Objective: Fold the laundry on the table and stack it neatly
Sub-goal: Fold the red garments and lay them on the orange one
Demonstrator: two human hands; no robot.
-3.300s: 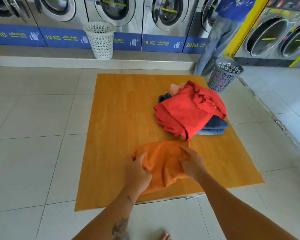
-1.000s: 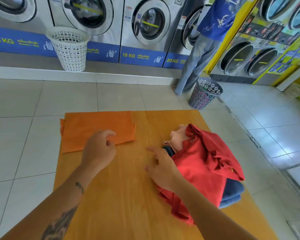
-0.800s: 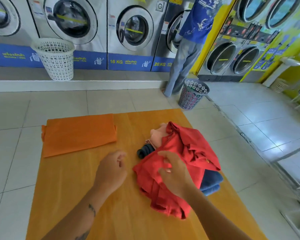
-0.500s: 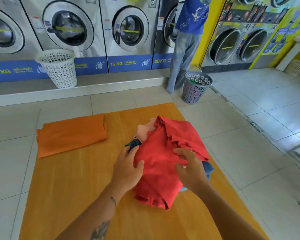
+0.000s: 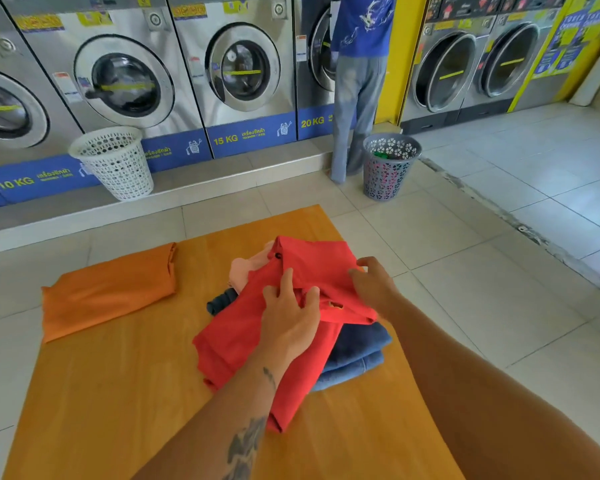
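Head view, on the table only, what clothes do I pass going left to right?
Folded orange garment → red shirt, with both hands on it → blue jeans underneath its right side.

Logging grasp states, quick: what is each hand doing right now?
Left hand: closed on the red shirt, pinching a fold.
Right hand: open, fingers spread on the red shirt's far edge.

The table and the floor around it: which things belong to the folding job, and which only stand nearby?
Job: red garment, folded orange cloth, blue jeans, pink garment, dark item, table.

Nearby: white basket, grey basket, washing machines, person in blue.
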